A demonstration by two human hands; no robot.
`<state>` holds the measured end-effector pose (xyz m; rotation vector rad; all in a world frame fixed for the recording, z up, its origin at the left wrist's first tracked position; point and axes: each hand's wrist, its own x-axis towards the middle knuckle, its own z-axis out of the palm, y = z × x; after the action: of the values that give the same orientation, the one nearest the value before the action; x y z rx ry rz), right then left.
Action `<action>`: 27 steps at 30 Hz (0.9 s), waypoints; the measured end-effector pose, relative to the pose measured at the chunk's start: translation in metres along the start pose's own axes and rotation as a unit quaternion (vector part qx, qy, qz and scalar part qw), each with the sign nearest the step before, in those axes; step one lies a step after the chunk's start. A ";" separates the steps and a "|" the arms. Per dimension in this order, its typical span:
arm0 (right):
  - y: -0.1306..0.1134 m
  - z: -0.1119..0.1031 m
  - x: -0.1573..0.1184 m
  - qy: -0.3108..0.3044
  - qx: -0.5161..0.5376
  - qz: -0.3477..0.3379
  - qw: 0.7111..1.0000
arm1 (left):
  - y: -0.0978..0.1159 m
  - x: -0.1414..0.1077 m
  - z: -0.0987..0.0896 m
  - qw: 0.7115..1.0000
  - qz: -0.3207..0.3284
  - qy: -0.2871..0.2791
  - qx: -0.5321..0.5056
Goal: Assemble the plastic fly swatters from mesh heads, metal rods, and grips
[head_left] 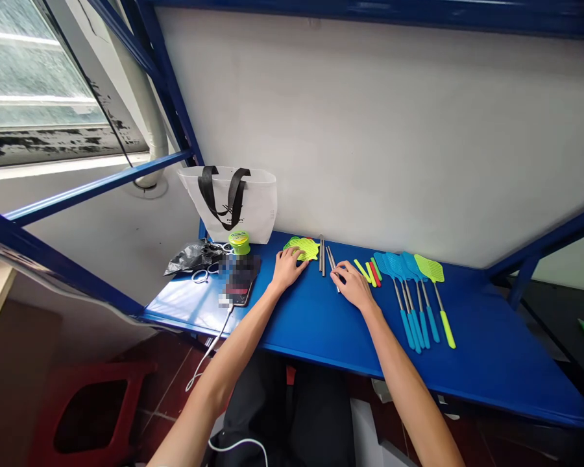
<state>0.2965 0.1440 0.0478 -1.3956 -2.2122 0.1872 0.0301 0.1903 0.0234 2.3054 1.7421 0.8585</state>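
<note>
My left hand [287, 269] lies palm down with its fingertips on the edge of a stack of lime-green plastic fly swatter heads [305, 248]. My right hand [354, 287] has its fingers over a thin steel rod [331, 263] and seems to pinch it. Another pair of steel rods [322, 254] lies between my hands. To the right are short yellow and red handle pieces [368, 272] and several assembled blue fly swatters [409, 298], plus a lime one [435, 285].
All this lies on a blue metal shelf [311, 331] against a white wall. Further left are a white tote bag [228, 201], a green tape spool [239, 243], scissors [204, 274], a black plastic bag [189, 257] and a phone on a cable [238, 292]. A red stool [87, 408] stands below.
</note>
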 end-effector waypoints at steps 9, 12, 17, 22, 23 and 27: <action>-0.002 -0.017 -0.008 -0.165 0.074 0.030 0.983 | -0.002 0.000 0.001 1.000 0.008 0.000 0.003; -0.006 -0.017 -0.009 -0.121 0.082 0.036 0.989 | -0.002 0.000 0.001 1.000 0.009 -0.001 0.005; -0.012 -0.013 -0.007 -0.119 0.049 0.028 0.991 | 0.000 0.000 0.000 1.000 0.004 -0.008 0.003; -0.014 -0.011 -0.007 -0.113 0.028 -0.002 0.993 | 0.001 0.001 0.001 1.000 0.003 -0.013 0.011; -0.014 -0.011 -0.007 -0.114 0.026 -0.006 0.993 | 0.002 0.001 0.000 1.000 0.002 -0.015 0.013; -0.019 -0.011 -0.008 -0.154 0.070 -0.007 0.986 | 0.002 0.000 -0.003 1.000 0.003 -0.024 0.015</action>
<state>0.2898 0.1262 0.0617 -1.3470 -2.4000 0.5784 0.0307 0.1893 0.0265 2.3318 1.7401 0.7768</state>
